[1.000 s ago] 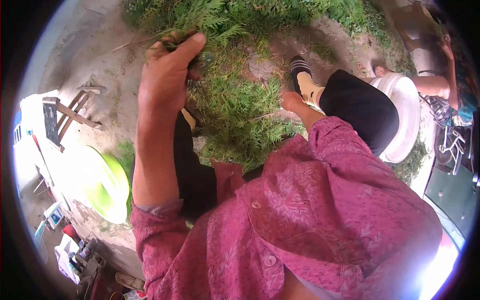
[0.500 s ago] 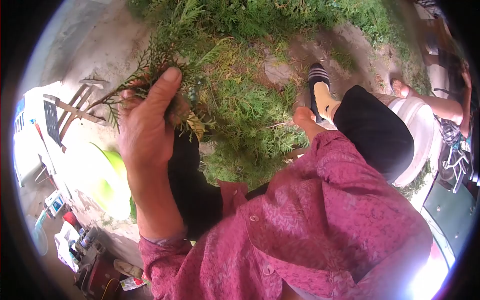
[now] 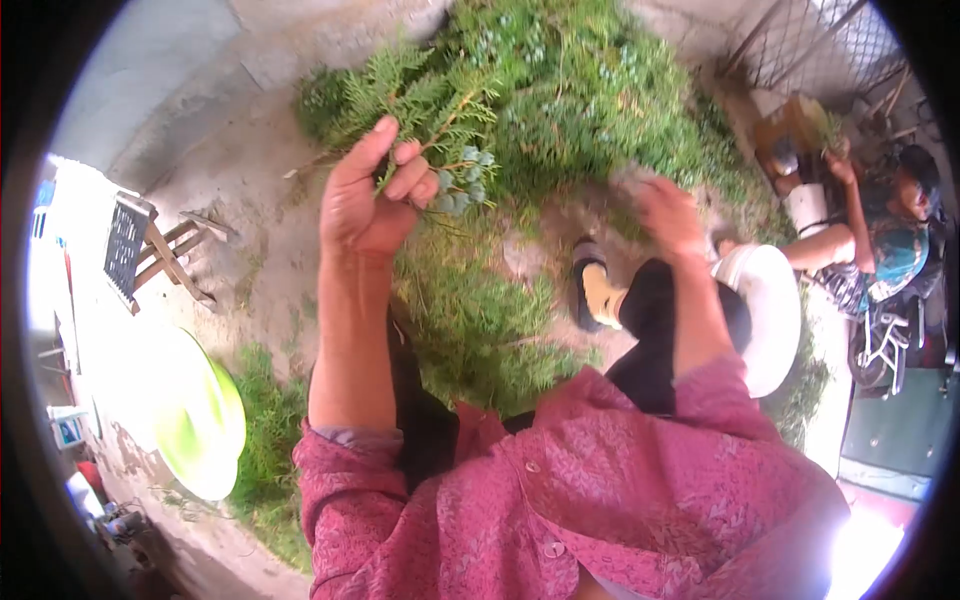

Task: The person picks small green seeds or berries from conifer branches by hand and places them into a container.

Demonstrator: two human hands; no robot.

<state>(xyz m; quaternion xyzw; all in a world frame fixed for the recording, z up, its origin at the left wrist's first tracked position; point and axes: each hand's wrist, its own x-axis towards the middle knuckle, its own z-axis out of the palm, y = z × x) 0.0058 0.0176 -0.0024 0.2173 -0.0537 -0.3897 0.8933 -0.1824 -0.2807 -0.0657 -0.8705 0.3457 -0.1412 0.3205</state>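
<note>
My left hand (image 3: 372,190) is raised at the upper left, its thumb and fingers closed on a green arborvitae sprig. Pale blue-green cones (image 3: 465,182) hang from the sprig beside my fingertips. Smeared by motion, my right hand (image 3: 668,215) is above the ground near my right shoe, and its fingers cannot be made out clearly. A big heap of arborvitae branches (image 3: 590,95) lies beyond both hands. More cut greenery (image 3: 480,330) covers the ground between my legs.
A white bucket (image 3: 770,325) stands by my right knee. To the left are a bright green basin (image 3: 215,430) and a small wooden stool (image 3: 170,250). Another person (image 3: 890,245) sits at the far right, holding some greenery, with a cardboard box (image 3: 785,135) nearby.
My left hand, still gripping a sprig, has moved away from me and toward the heap. My right hand has lifted from beside my shoe. The view has shifted, showing more of the heap.
</note>
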